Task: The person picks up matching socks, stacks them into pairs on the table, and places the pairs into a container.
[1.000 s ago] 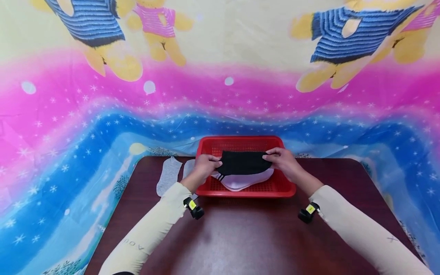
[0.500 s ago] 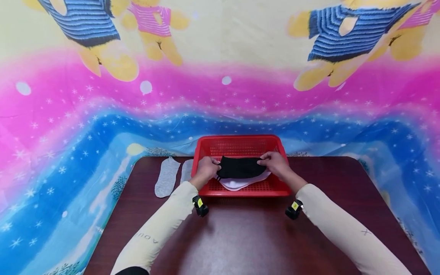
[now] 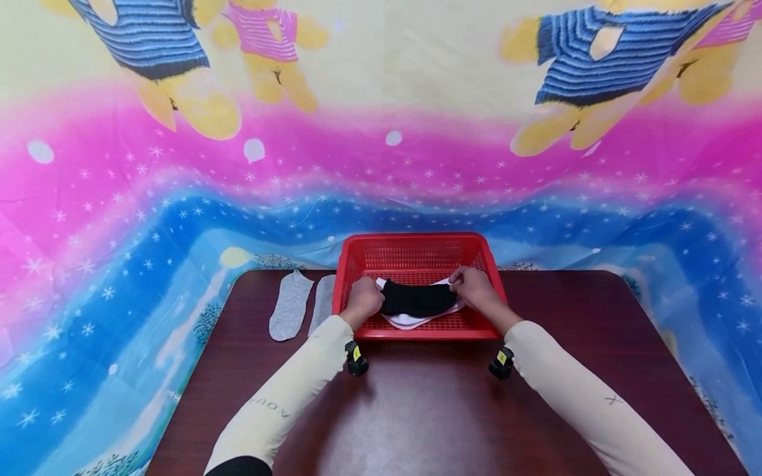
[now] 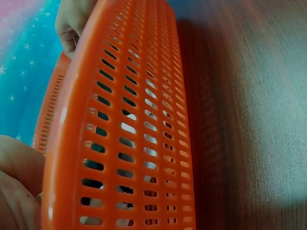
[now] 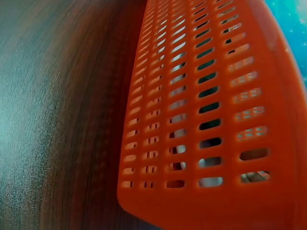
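Observation:
Inside the red plastic basket (image 3: 417,335) a black sock (image 3: 417,299) lies stretched sideways over pale pinkish-white socks (image 3: 406,323), whose edges show around it. My left hand (image 3: 364,301) pinches the black sock's left end. At the opposite end, my right hand (image 3: 476,289) has thumb and fingertips on the sock's tip. The left wrist view shows part of my left hand (image 4: 17,191) behind the slotted basket wall (image 4: 120,143), with my right hand (image 4: 74,21) at the far end. In the right wrist view the basket wall (image 5: 201,196) hides most of the socks.
Two grey socks, one nearer the edge (image 3: 290,307) and one beside the basket (image 3: 322,304), lie on the dark wooden table (image 3: 417,410) to the left. A printed cloth (image 3: 393,172) hangs behind and around the table.
Both hands have lowered the black sock into the basket onto the pale socks and come slightly closer together. It was held up flat before; now it sags in a curve.

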`<state>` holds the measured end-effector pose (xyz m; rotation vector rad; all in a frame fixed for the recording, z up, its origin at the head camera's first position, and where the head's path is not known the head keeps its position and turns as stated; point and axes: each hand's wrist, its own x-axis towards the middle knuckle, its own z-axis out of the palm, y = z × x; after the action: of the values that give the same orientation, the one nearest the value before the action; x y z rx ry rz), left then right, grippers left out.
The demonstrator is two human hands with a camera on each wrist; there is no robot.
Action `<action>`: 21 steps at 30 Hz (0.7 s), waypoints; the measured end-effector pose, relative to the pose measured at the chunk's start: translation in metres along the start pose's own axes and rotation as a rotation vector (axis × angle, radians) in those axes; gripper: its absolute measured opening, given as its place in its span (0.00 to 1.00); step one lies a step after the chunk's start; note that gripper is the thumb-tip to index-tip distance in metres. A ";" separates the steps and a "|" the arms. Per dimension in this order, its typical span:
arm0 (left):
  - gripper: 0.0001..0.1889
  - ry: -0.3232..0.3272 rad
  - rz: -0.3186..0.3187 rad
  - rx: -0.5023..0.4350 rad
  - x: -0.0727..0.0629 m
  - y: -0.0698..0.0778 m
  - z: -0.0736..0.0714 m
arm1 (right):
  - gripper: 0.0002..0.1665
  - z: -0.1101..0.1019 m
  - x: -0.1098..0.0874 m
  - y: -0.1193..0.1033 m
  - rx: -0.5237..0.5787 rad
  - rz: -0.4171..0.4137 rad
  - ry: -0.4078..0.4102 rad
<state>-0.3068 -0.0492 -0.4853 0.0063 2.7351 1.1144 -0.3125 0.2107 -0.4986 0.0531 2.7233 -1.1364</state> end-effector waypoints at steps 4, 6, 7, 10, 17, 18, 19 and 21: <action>0.24 0.036 0.054 0.022 -0.001 -0.001 0.003 | 0.10 0.002 0.001 0.004 0.018 -0.012 -0.006; 0.24 0.046 0.058 0.033 0.001 -0.005 0.006 | 0.10 0.003 0.001 0.005 0.026 -0.013 -0.014; 0.24 0.056 0.064 0.044 0.002 -0.006 0.007 | 0.11 0.004 0.001 0.005 0.029 -0.012 -0.018; 0.22 0.077 0.069 0.089 0.003 -0.010 0.011 | 0.11 0.006 0.001 0.005 0.018 -0.011 -0.025; 0.20 0.106 0.056 0.189 0.004 -0.012 0.014 | 0.08 0.007 -0.001 0.002 -0.069 -0.024 -0.015; 0.19 0.104 0.057 0.209 0.004 -0.011 0.014 | 0.08 0.007 -0.001 0.002 -0.083 -0.028 -0.016; 0.19 0.099 0.057 0.223 0.004 -0.010 0.013 | 0.07 0.007 -0.001 0.002 -0.101 -0.038 -0.014; 0.18 0.089 0.067 0.260 0.003 -0.008 0.011 | 0.05 0.007 -0.001 0.003 -0.144 -0.053 -0.008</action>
<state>-0.3075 -0.0470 -0.4986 0.0865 2.9594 0.7843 -0.3104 0.2081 -0.5050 -0.0437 2.8062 -0.9483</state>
